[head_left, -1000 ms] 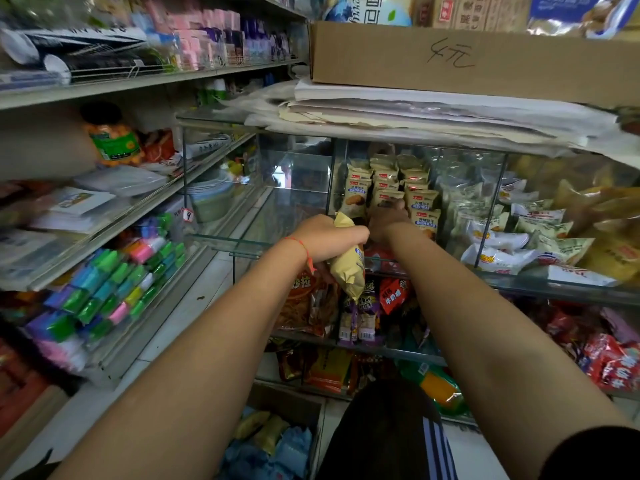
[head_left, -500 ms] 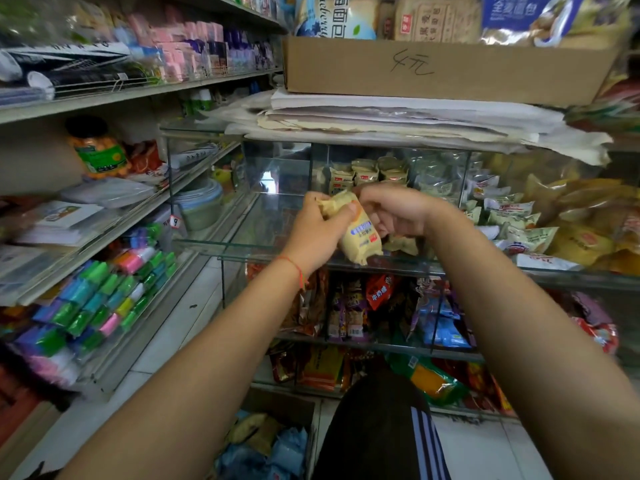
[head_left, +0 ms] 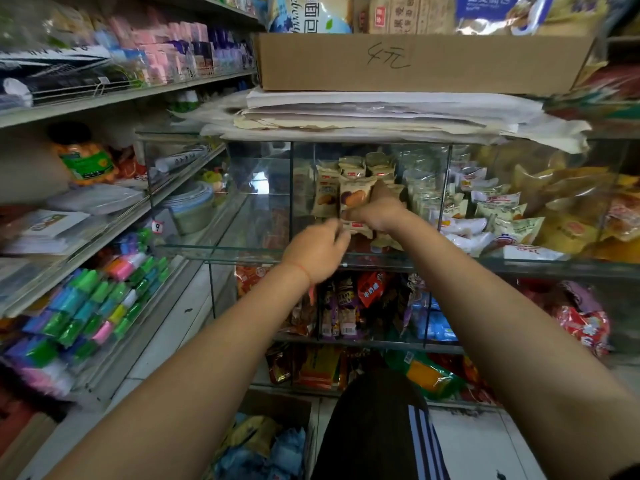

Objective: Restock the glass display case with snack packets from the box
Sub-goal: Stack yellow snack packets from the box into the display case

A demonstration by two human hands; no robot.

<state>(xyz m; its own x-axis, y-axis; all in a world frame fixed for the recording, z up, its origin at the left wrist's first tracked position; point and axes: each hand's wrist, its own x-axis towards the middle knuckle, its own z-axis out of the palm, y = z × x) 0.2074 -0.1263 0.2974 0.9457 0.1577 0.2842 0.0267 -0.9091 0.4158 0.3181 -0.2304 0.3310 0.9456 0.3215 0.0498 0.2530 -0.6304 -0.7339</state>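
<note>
At about twelve o'clock a brown cardboard carton (head_left: 422,62) with black handwriting on its face sits on a thick stack of papers (head_left: 381,114). Large bread bags (head_left: 308,12) stand up out of it. Round at ten o'clock a metal shelf (head_left: 121,95) carries pink and purple packs (head_left: 173,53). Below it, near nine o'clock, sits a clear jar with a green label (head_left: 85,157). Down toward eight o'clock, rolls wrapped in green, blue and pink (head_left: 93,306) lie packed together on a slanted shelf. White floor tiles (head_left: 162,344) show below.

Red string bracelet (head_left: 302,269) on left wrist; dark white-striped trousers (head_left: 381,427).
</note>
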